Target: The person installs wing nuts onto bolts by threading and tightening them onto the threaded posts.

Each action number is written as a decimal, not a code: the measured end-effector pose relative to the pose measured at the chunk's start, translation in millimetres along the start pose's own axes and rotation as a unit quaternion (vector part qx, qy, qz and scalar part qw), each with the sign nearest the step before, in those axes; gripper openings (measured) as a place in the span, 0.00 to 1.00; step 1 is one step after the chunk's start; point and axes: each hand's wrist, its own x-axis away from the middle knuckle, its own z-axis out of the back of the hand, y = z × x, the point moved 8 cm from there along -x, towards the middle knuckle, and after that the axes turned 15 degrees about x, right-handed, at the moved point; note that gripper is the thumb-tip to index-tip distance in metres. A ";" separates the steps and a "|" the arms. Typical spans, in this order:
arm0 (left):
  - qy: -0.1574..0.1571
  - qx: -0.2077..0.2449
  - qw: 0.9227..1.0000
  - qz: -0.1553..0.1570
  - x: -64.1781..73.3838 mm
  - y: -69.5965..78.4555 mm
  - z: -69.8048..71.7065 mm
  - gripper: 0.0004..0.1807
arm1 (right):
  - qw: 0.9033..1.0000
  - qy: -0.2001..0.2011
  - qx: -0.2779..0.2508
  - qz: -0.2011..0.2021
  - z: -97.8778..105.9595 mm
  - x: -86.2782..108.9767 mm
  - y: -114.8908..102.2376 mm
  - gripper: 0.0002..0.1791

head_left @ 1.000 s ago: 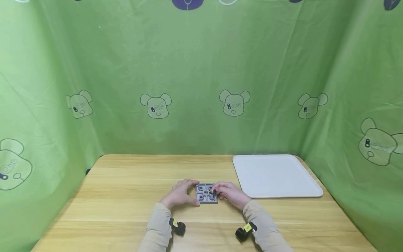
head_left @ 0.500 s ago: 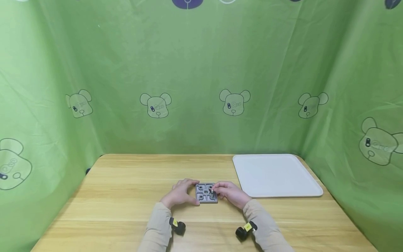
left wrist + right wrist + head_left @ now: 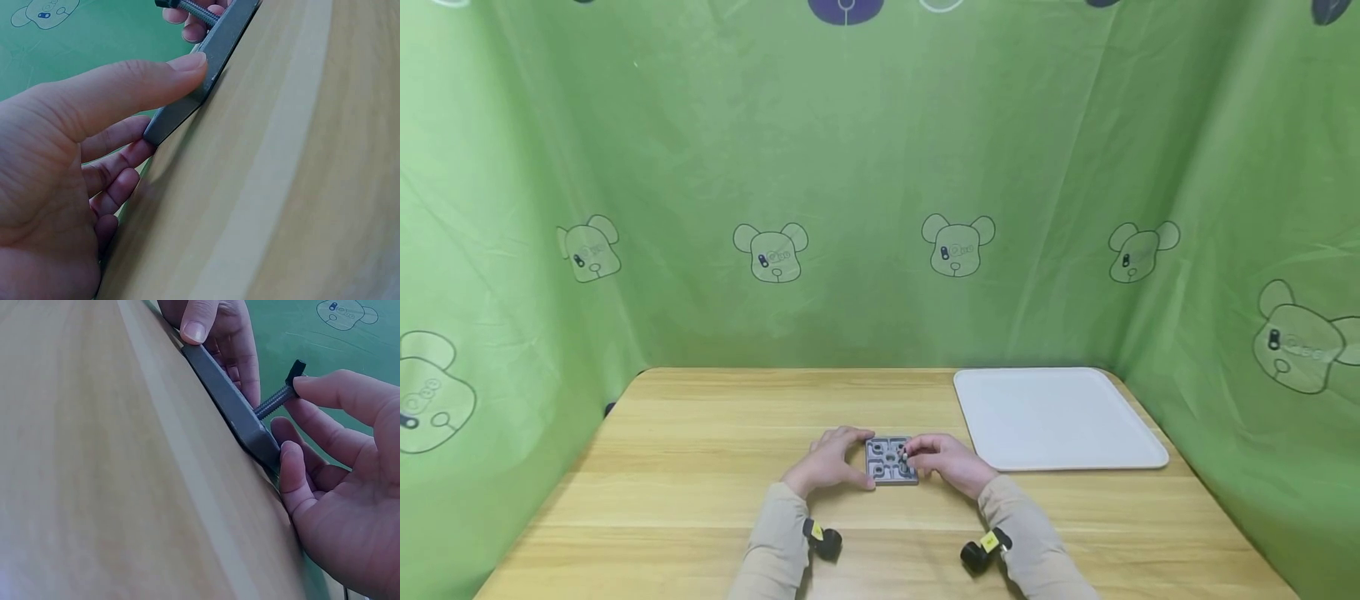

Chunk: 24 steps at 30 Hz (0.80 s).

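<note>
A square grey plate (image 3: 882, 473) with moulded recesses and a central hole lies on the table in the head view. My left hand (image 3: 827, 462) grips its left side, thumb (image 3: 187, 65) at the near edge and fingertips around the far corner. A dark bolt (image 3: 275, 402) with a threaded shank and flat head stands up from the plate's right part. The fingers of my right hand (image 3: 951, 462) pinch at the bolt's head, while another fingertip (image 3: 290, 456) sits right at the plate's edge. The bolt's lower end is hidden.
A white tray (image 3: 1060, 417) lies at the back right of the wooden table (image 3: 715, 408), just beyond the right hand. Green cloth (image 3: 865, 317) printed with bear heads closes off the back and both sides. Black cameras (image 3: 827, 543) are strapped to both wrists.
The right fingers shift slightly around the bolt's head, and its dark end shows less in the head view. The plate and left hand stay in place.
</note>
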 end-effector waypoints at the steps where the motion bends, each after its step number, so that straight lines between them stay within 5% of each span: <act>1: 0.000 0.000 1.000 0.000 0.2 -0.1 -0.1 0.48 | 1.000 -0.001 0.001 -0.001 0.0 -0.1 -0.1 0.19; 24: 0.000 0.001 1.000 0.000 0.6 -0.7 -0.4 0.48 | 0.999 0.001 -0.048 -0.009 -0.6 0.9 -0.6 0.14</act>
